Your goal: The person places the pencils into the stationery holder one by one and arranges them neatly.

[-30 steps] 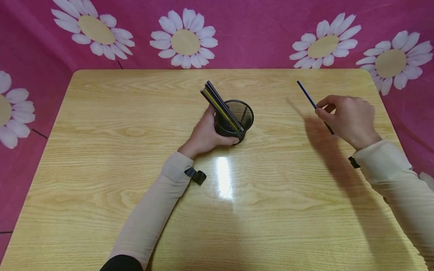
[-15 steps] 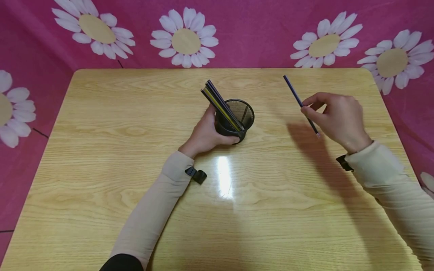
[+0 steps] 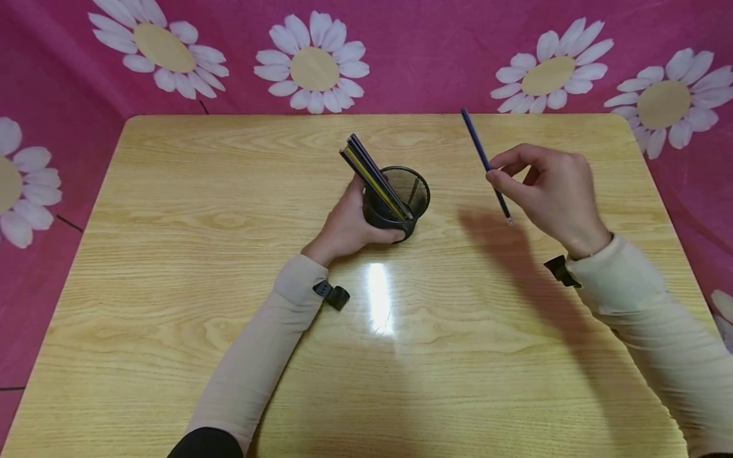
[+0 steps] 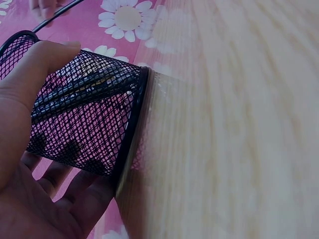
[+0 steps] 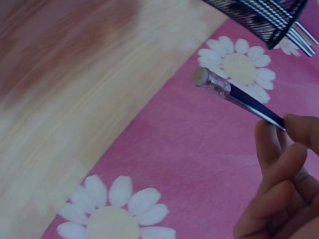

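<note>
My left hand point(image 3: 346, 224) grips a black mesh pencil cup point(image 4: 94, 134), its thumb and fingers on opposite sides of the wall. Several dark pencils point(image 3: 375, 178), one striped yellow, lean in the cup toward the far left. To the right, my right hand point(image 3: 552, 194) pinches a dark blue pencil point(image 3: 476, 141) between thumb and fingertips, above the table. That pencil slants, its eraser end point(image 5: 201, 77) lower and nearer me in the head view. In the left wrist view, the pencil's lower part is cut off or hidden behind the cup.
The wood-grain table point(image 3: 172, 286) has a bright light reflection in front of the cup. A pink cloth with white daisies point(image 3: 412, 57) hangs behind the far edge and at both sides. Each sleeve cuff carries a small black camera point(image 3: 338, 297).
The right hand has moved left and slightly away from me with the pencil, nearing the cup. The left hand and the cup stay in place.
</note>
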Available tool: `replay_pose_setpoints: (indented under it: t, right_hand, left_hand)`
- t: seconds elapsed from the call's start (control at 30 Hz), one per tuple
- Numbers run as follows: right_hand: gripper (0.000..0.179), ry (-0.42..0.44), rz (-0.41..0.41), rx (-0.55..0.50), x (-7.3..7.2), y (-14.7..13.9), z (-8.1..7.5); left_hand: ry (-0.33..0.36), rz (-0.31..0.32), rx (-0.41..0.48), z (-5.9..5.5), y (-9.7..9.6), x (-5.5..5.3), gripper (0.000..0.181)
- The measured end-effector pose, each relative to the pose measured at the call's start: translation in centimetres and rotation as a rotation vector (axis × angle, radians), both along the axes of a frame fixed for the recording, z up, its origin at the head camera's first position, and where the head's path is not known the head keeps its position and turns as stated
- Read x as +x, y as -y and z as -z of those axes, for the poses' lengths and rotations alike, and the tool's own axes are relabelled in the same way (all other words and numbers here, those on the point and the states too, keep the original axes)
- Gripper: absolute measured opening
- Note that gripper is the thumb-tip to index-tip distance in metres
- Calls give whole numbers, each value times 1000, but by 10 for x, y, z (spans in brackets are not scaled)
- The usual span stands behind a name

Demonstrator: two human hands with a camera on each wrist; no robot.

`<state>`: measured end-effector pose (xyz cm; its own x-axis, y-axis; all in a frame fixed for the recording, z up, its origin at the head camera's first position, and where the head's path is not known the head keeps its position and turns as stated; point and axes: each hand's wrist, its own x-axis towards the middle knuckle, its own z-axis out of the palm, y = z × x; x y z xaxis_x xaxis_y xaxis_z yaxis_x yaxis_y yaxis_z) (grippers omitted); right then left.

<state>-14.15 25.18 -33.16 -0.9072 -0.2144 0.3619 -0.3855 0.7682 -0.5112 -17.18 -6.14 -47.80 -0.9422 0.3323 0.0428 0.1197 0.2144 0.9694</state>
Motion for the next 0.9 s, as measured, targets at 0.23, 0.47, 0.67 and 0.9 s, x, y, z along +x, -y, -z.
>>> replay_pose_setpoints:
  t: [0.23,0.47,0.67,0.9]
  right_hand:
    - [11,-21,-26,-57,2,14,-8]
    - [9,-74,-82,-145,6,29,-20]
    - [8,-108,-142,-197,9,39,-26]
    - [6,-149,-216,-261,7,53,-30]
  left_hand:
    - [-11,4,5,3,0,-1,121]
    - [-7,5,-3,-1,0,0,120]
    - [15,5,8,1,-1,-1,120]
    - [27,1,-14,-5,-1,1,122]
